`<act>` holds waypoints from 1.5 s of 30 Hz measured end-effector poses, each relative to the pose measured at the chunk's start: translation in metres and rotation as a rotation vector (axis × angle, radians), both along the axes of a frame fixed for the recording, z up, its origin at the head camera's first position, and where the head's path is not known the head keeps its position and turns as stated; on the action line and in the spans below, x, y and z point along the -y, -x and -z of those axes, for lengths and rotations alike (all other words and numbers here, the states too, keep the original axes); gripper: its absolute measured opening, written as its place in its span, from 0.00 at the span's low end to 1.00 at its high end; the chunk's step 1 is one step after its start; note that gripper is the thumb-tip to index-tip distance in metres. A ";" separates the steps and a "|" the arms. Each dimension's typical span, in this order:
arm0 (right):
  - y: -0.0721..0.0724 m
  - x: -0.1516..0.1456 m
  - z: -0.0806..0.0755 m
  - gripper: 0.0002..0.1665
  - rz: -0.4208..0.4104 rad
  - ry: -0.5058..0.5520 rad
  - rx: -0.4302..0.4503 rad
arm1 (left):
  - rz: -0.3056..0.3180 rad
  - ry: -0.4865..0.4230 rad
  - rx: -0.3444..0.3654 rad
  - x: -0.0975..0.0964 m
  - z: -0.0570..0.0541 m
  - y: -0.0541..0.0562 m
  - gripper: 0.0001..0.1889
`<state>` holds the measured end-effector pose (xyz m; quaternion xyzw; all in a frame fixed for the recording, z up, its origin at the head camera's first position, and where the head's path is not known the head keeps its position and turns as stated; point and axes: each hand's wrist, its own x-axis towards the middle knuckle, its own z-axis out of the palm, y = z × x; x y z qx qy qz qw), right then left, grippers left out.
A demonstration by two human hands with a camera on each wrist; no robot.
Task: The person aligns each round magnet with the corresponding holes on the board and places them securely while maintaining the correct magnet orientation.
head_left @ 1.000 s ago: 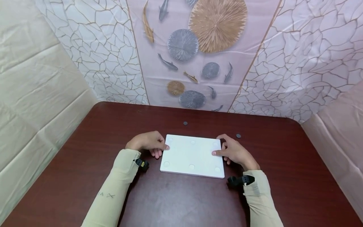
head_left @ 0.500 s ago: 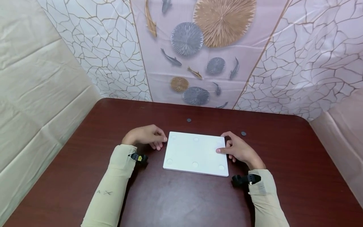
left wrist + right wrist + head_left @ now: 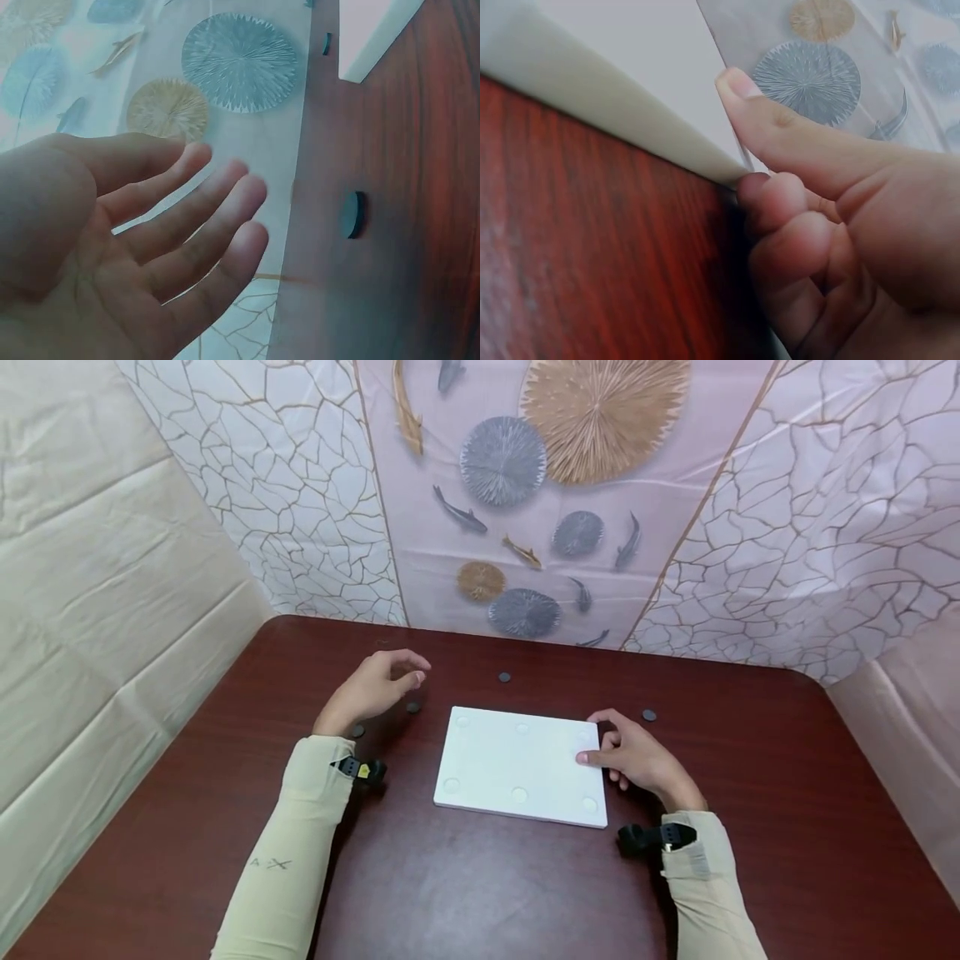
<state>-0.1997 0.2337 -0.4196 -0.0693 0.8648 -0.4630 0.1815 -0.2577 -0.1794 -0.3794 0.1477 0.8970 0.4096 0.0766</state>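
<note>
A white rectangular board with several shallow round recesses lies on the dark red table. My right hand holds its right edge, thumb on the top face and the other fingers bent against the side, as the right wrist view shows near the board's corner. Off to the board's left, my left hand hovers over the table with nothing in it, fingers relaxed and apart. Small dark discs lie below it, one near the fingertips and one beside the wrist; the left wrist view shows a disc close by.
Behind the board lies another dark disc, and one more dark disc rests beyond my right hand. A patterned cloth hangs along the table's back edge, with plain fabric at the left side.
My left hand has left the board's left edge and moved away to the back left, fingers spreading, and two discs now show beside it. The right hand keeps its hold on the board.
</note>
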 end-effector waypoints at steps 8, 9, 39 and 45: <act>0.000 0.003 0.009 0.43 0.048 -0.025 -0.005 | -0.042 0.019 -0.051 -0.010 0.005 -0.003 0.20; 0.000 0.003 0.010 0.43 0.052 -0.031 0.001 | -0.035 0.016 -0.050 -0.011 0.005 -0.004 0.21; -0.004 -0.007 0.011 0.42 0.058 0.018 -0.005 | 0.092 0.068 -0.055 -0.032 0.015 -0.005 0.23; -0.005 -0.004 0.006 0.42 0.057 0.039 -0.005 | 0.133 0.105 -0.032 -0.036 0.016 -0.006 0.25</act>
